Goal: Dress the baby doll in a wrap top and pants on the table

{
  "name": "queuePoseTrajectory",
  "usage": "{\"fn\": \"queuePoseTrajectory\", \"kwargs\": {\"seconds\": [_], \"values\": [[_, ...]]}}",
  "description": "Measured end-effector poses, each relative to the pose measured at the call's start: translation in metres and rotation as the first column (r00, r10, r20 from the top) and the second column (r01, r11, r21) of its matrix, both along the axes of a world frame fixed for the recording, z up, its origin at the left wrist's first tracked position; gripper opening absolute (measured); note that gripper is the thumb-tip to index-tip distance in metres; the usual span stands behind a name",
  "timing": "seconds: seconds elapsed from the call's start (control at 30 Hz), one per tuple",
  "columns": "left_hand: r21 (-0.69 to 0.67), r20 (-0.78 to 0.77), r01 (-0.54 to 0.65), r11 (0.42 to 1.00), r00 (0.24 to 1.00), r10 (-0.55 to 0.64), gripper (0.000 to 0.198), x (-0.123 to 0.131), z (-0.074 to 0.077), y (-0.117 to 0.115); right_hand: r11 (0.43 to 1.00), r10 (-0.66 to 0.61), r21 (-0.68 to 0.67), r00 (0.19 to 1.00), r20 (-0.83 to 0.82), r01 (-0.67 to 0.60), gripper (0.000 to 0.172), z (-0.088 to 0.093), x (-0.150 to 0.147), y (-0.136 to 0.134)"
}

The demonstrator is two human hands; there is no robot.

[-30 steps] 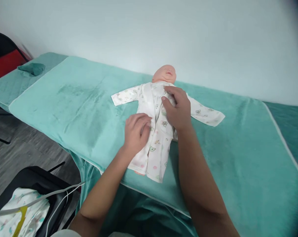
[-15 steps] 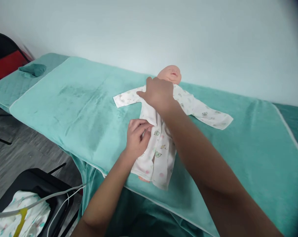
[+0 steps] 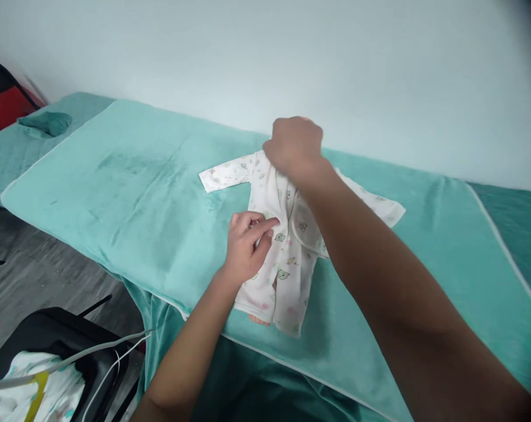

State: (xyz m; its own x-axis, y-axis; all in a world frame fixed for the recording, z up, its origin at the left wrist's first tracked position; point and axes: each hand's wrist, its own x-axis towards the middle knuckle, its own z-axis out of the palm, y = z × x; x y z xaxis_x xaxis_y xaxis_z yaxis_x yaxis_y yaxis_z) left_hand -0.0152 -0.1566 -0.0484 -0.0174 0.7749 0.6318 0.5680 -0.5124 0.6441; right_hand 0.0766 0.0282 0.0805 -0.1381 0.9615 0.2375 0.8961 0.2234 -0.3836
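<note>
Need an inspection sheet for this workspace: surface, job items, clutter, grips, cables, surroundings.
Surface: teal plush cover, light edging, uneven pile.
Job items: white printed baby outfit, sleeves spread, on a baby doll; foot shows below one hem.
Clutter: white printed cloth on black chair.
Left grip: left hand at outfit's front, fingers partly curled; hold unclear.
Right grip: right hand at neck end, wrist bent; fingertips hidden.
Cables: thick grey cable with yellow band, plus thin white cable, both across view of black chair.
Surroundings: pale wall, grey floor, red-and-black chair.
</note>
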Motion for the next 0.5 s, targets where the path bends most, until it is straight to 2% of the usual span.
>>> {"fn": "queuePoseTrajectory", "kwargs": {"seconds": [0.1, 0.2, 0.3, 0.43, 0.5], "values": [[0.025, 0.008, 0.007, 1.0, 1.0, -0.007, 0.028, 0.0, 0.001, -0.001, 0.986, -0.164, -0.017, 0.982, 0.092, 0.166, 0.013, 0.017, 0.03, -0.007], [0.024, 0.018, 0.007, 1.0, 1.0, -0.007, 0.025, 0.0, 0.003, -0.002, 0.964, -0.252, -0.079, 0.967, 0.037, 0.254, 0.01, 0.016, 0.054, -0.014], [0.02, 0.031, -0.01, 1.0, 0.999, 0.009, 0.02, 0.0, 0.004, -0.003, 0.952, -0.295, -0.113, 0.951, -0.093, 0.284, 0.013, -0.003, 0.068, -0.021], [0.069, 0.023, -0.027, 0.997, 0.999, 0.025, 0.018, 0.0, 0.008, -0.003, 0.954, -0.279, -0.005, 0.884, -0.375, 0.298, 0.019, -0.036, 0.075, -0.029], [0.108, -0.066, -0.038, 0.993, 0.997, 0.045, 0.014, 0.001, 0.013, 0.0, 0.95, -0.268, 0.028, 0.856, -0.443, 0.311, 0.02, -0.047, 0.077, -0.031]]}}
